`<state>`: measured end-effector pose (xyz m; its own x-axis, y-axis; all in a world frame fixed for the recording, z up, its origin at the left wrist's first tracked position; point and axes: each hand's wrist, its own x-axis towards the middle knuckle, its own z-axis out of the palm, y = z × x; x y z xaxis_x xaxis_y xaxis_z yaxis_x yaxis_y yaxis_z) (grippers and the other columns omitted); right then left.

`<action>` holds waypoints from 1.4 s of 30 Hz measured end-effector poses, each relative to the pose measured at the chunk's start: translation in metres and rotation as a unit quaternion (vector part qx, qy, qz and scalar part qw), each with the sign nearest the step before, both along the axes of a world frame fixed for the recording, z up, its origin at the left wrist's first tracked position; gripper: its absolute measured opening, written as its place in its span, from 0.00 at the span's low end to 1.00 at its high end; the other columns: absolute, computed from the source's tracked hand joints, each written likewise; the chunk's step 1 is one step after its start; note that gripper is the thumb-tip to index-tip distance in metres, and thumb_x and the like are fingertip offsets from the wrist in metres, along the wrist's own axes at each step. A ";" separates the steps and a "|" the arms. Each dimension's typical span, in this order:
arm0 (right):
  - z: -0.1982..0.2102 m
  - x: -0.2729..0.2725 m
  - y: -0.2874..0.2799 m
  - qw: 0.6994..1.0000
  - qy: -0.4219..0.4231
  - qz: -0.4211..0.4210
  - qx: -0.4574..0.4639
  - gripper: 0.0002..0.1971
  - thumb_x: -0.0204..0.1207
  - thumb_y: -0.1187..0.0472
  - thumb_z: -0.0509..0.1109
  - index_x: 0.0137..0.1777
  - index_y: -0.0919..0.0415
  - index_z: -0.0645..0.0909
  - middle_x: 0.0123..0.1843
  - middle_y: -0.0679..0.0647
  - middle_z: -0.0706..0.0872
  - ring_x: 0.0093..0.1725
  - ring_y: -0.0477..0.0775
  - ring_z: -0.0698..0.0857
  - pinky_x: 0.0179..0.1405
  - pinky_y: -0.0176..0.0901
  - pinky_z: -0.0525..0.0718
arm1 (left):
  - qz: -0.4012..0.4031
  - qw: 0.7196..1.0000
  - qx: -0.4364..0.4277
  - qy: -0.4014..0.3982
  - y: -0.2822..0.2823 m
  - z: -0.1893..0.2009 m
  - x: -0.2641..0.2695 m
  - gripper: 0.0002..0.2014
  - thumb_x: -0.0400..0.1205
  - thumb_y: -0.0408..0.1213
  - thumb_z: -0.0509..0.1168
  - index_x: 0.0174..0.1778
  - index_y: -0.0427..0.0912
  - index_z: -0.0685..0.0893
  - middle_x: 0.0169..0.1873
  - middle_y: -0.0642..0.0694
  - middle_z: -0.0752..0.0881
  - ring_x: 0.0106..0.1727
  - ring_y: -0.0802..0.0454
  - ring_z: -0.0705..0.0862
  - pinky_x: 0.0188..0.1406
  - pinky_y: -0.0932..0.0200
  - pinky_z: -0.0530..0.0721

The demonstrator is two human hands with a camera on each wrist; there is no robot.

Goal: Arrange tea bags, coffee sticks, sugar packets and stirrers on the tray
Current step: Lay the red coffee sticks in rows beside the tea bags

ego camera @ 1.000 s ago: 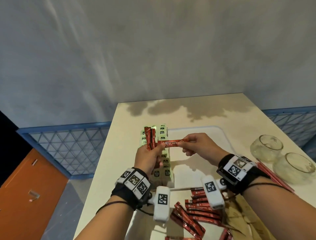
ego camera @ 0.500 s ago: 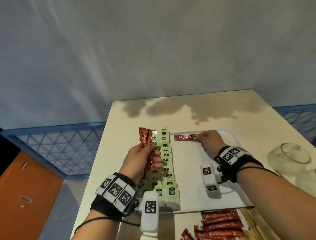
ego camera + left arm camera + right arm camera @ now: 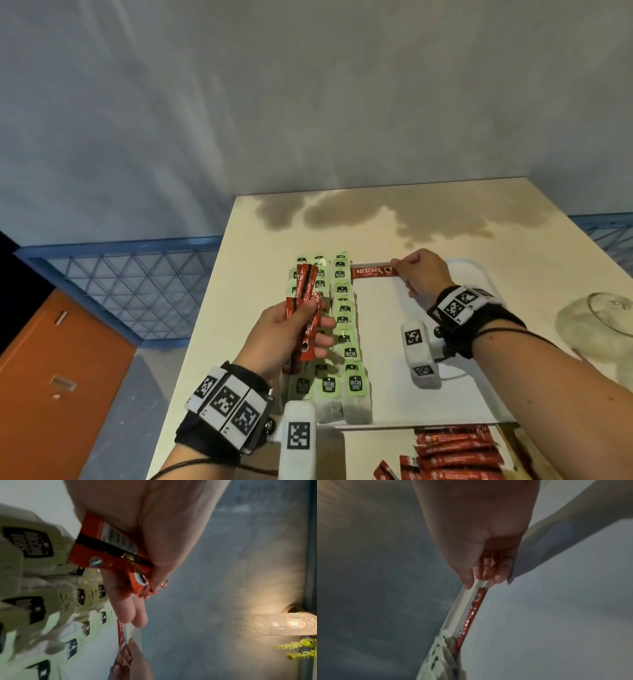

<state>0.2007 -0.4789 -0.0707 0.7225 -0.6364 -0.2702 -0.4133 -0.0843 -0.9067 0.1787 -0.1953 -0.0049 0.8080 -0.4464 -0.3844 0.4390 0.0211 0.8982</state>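
Grey plastered room with a pale desk against the wall

A mottled grey wall (image 3: 308, 102) rises behind the cream desk (image 3: 428, 219), whose far end is darkly blotched. Blue lattice panels (image 3: 130, 284) run along the wall's foot; an orange cabinet (image 3: 58, 359) stands at the left. A glowing glass wall lamp (image 3: 284, 623) hangs above yellow-green foliage (image 3: 298, 649).

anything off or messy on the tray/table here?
One oddity: dark blotchy stain on the table's far end, like a spill or a shadow. Tea bags lie in neat rows on the tray; the coffee stick lies straight along its far rim.
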 end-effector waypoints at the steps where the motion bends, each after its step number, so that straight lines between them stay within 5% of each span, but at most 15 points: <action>1: 0.005 -0.005 0.003 1.000 -0.016 -0.004 0.016 0.11 0.72 0.56 0.77 0.38 0.57 0.76 0.38 0.59 0.83 0.37 0.60 0.80 0.32 0.50 0.81 | -0.006 1.000 0.006 -0.009 0.000 0.001 -0.002 0.11 0.86 0.39 0.63 0.56 0.35 0.84 0.42 0.36 0.91 0.30 0.48 0.88 0.28 0.57 0.88; 4: 0.031 -0.028 0.026 0.988 -0.095 0.029 0.114 0.05 0.77 0.64 0.75 0.43 0.64 0.81 0.42 0.56 0.83 0.40 0.54 0.82 0.49 0.45 0.86 | -0.031 0.999 0.025 -0.036 -0.002 0.002 -0.011 0.08 0.85 0.38 0.65 0.52 0.36 0.82 0.35 0.40 0.89 0.26 0.50 0.84 0.23 0.59 0.84; 7: 0.066 -0.066 0.059 0.983 -0.063 0.167 0.049 0.09 0.78 0.55 0.74 0.49 0.61 0.89 0.39 0.51 0.85 0.33 0.47 0.79 0.33 0.32 0.81 | -0.068 0.994 0.047 -0.067 -0.006 0.007 -0.022 0.09 0.86 0.40 0.64 0.50 0.36 0.80 0.34 0.41 0.89 0.24 0.50 0.82 0.22 0.59 0.81; 11: 0.084 -0.100 0.094 0.961 -0.040 0.272 0.023 0.10 0.74 0.48 0.77 0.46 0.54 0.91 0.34 0.48 0.85 0.32 0.45 0.78 0.34 0.34 0.79 | -0.107 0.987 0.065 -0.097 -0.012 0.019 -0.039 0.14 0.88 0.44 0.60 0.58 0.37 0.82 0.38 0.40 0.91 0.26 0.49 0.85 0.24 0.60 0.83; 17: 0.092 -0.128 0.110 0.957 -0.119 0.258 0.064 0.08 0.76 0.61 0.76 0.49 0.66 0.89 0.35 0.52 0.85 0.29 0.42 0.77 0.31 0.33 0.78 | -0.149 0.986 0.036 -0.069 -0.008 0.029 -0.058 0.15 0.89 0.44 0.57 0.64 0.39 0.82 0.43 0.38 0.91 0.35 0.44 0.89 0.36 0.54 0.88; 20: 0.095 -0.137 0.111 0.964 -0.130 0.221 0.066 0.08 0.78 0.62 0.75 0.48 0.70 0.87 0.33 0.51 0.86 0.28 0.44 0.78 0.32 0.34 0.80 | -0.099 0.993 0.008 -0.061 -0.005 0.032 -0.063 0.13 0.90 0.39 0.57 0.63 0.36 0.81 0.42 0.39 0.92 0.38 0.46 0.90 0.36 0.53 0.89; 23: 0.097 -0.146 0.104 0.971 -0.151 0.164 0.085 0.10 0.81 0.63 0.71 0.52 0.73 0.82 0.35 0.56 0.87 0.28 0.49 0.79 0.32 0.38 0.82 | -0.018 0.998 -0.001 -0.056 0.008 0.027 -0.059 0.07 0.88 0.36 0.60 0.55 0.35 0.79 0.35 0.44 0.88 0.33 0.51 0.87 0.30 0.59 0.87; 27: 0.092 -0.158 0.101 0.975 -0.141 0.127 0.117 0.11 0.84 0.64 0.67 0.56 0.75 0.79 0.37 0.58 0.89 0.30 0.51 0.81 0.33 0.40 0.84 | 0.015 0.997 0.049 -0.055 0.018 0.011 -0.070 0.11 0.85 0.45 0.64 0.42 0.42 0.78 0.23 0.53 0.78 0.23 0.56 0.73 0.24 0.63 0.74; 35: 0.080 -0.171 0.117 0.969 -0.139 0.102 0.176 0.07 0.85 0.64 0.64 0.53 0.69 0.79 0.38 0.59 0.87 0.30 0.51 0.80 0.42 0.48 0.85 | 0.028 0.996 0.068 -0.054 0.003 -0.007 -0.092 0.12 0.81 0.46 0.71 0.47 0.39 0.85 0.24 0.52 0.79 0.20 0.56 0.71 0.19 0.62 0.70; 40: 0.081 -0.171 0.128 0.965 -0.144 0.134 0.173 0.10 0.82 0.60 0.70 0.57 0.65 0.86 0.49 0.55 0.91 0.45 0.52 0.88 0.48 0.44 0.87 | 0.063 0.998 -0.004 -0.021 -0.010 -0.003 -0.106 0.09 0.82 0.44 0.70 0.49 0.41 0.84 0.28 0.51 0.82 0.20 0.59 0.71 0.17 0.66 0.71; 42: 0.081 -0.167 0.129 0.968 -0.140 0.139 0.155 0.11 0.83 0.62 0.68 0.57 0.70 0.85 0.53 0.61 0.92 0.51 0.56 0.90 0.51 0.46 0.87 | 0.030 0.998 0.029 -0.048 -0.013 -0.002 -0.110 0.11 0.82 0.46 0.70 0.47 0.41 0.85 0.30 0.50 0.83 0.20 0.59 0.72 0.18 0.65 0.72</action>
